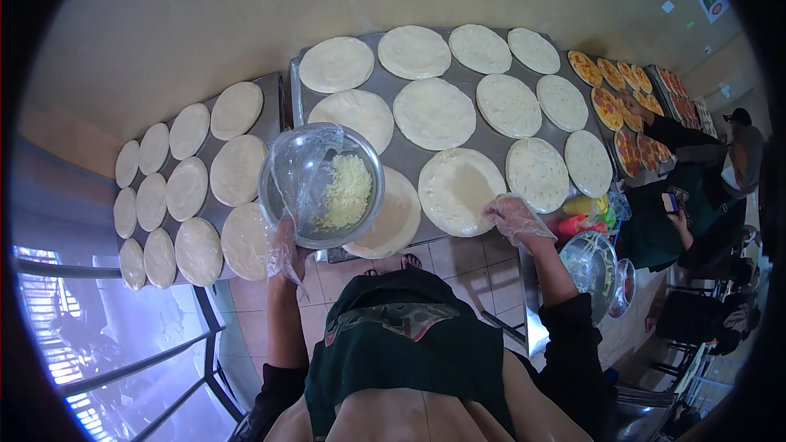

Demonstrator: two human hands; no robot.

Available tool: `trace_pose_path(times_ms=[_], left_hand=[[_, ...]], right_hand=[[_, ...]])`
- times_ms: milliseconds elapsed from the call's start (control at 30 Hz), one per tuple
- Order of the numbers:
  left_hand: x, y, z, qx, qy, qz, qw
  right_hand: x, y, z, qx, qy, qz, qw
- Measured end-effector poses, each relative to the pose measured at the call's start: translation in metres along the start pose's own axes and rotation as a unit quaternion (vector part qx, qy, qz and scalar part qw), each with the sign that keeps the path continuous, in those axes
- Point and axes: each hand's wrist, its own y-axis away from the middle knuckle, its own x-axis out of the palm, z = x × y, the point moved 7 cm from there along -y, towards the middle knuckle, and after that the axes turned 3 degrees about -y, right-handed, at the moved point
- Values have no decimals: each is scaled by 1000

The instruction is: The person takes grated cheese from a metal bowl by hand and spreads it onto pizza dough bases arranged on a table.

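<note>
My left hand (286, 252), in a clear plastic glove, grips the rim of a metal bowl (378, 172). Whitish shredded cheese (346, 190) lies in the bowl's right side, and a sheet of clear plastic film (295, 165) hangs over its left side. My right hand (517, 219), also gloved, is at the right edge of a round pizza base (450, 196). Its fingers are drawn together; what they hold, if anything, is hidden. Part of another pizza base (393, 217) is covered by the bowl.
Several plain bases lie on the metal table (446, 90) and on a left table (274, 90). At right are topped pizzas (607, 106), a red bottle (573, 226), a large metal bowl (602, 266) and a co-worker's hand (634, 104). Another person holds a phone (675, 200).
</note>
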Motion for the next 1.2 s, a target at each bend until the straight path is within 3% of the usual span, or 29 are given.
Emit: trace_pose_path(times_ms=[100,267,367,467,567,700,767,967,1100,1200], left_hand=[[5,2,-3,-4,5,-2,1000],[6,-1,-3,5,-6,4,1000],[6,-1,-3,-6,-12,-15,1000],[1,-5,2,1,-5,-10,1000],[2,-4,2,1,3,-8,1000],[7,2,-3,24,-2,-8,1000],[5,4,-3,31,3,-15,999],[-4,7,-1,4,-21,-69,997],[-4,12,-4,10,-22,-63,998],[-2,14,-5,17,-15,-62,998]], right_hand=[[-3,-1,-15,1,10,-43,999],[-7,-3,-43,74,-88,-54,992],[-24,-3,-34,23,-19,-130,991],[-22,-10,-58,80,-103,-135,982],[-29,-23,-55,123,-64,-83,987],[-35,-36,-57,107,-59,-85,989],[-39,-44,-59,51,-50,-137,988],[-44,-67,-59,62,-43,-79,994],[-45,-89,-57,57,-35,-103,992],[-42,-106,-52,8,-36,-85,996]])
